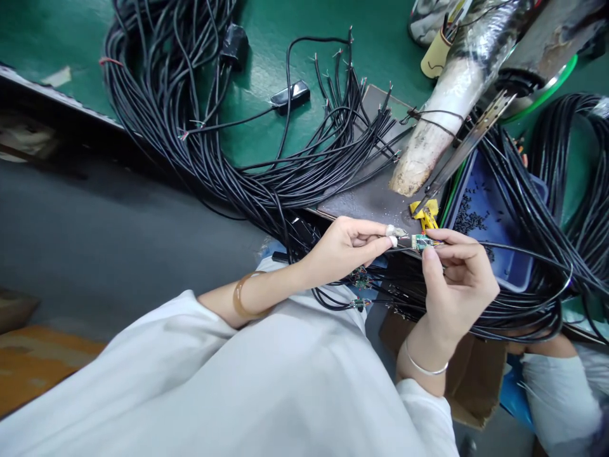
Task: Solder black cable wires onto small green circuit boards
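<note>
My left hand (349, 244) pinches the end of a black cable between thumb and fingertips, which have pale wrappings on them. My right hand (459, 273) has its thumb and forefinger closed on a small green circuit board (420, 242) with thin coloured wires. From that board a black cable (514, 249) runs off to the right. The cable end and the board meet or nearly meet; I cannot tell whether they touch. Just beyond my fingertips, a metal rod like a soldering iron (464, 152) slants down to a yellow piece (427, 214). Several wired circuit boards (360, 303) hang below my hands.
A big bundle of black cables (190, 139) with stripped ends covers the green table (266, 16). A blue tray (521, 266) holds small black pieces. A plastic-wrapped tube (440, 120) leans overhead. Below right are a cardboard box (480, 374) and another person's sleeve (556, 393).
</note>
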`<state>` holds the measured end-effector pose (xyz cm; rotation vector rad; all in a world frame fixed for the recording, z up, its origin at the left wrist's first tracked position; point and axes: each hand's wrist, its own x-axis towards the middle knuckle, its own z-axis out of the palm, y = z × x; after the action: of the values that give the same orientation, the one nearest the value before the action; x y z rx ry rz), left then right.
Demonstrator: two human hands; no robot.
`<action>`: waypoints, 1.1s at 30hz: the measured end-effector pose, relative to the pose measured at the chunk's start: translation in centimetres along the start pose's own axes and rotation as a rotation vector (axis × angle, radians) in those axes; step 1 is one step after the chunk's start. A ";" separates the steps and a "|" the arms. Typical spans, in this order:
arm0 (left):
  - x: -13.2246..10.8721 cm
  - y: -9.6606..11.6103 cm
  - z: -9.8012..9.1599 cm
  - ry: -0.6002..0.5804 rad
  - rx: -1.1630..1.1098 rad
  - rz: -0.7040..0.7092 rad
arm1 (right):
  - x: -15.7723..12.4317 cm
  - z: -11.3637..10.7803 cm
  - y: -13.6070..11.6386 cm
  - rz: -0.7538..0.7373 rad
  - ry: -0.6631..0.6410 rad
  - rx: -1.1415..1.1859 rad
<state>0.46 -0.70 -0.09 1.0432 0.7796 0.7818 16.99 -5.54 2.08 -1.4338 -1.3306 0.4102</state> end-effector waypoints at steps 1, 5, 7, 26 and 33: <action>0.2 0.2 0.0 -0.001 -0.006 -0.006 | 0.0 0.0 0.1 -0.004 -0.005 -0.009; 0.8 1.0 -0.1 -0.026 -0.034 -0.028 | 0.0 0.1 0.3 -0.006 -0.030 -0.025; 0.9 1.1 0.0 -0.046 -0.028 -0.017 | 0.0 0.2 0.5 -0.013 -0.032 -0.017; 2.2 -0.5 0.4 0.080 0.073 0.202 | 0.2 1.0 1.3 -0.042 -0.049 -0.004; 2.0 -0.1 0.4 0.044 0.051 0.153 | 0.2 0.8 1.3 -0.003 -0.058 0.015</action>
<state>1.81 0.85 -0.45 1.1449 0.7668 0.9217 16.99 -4.72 0.77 -1.4164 -1.3730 0.4617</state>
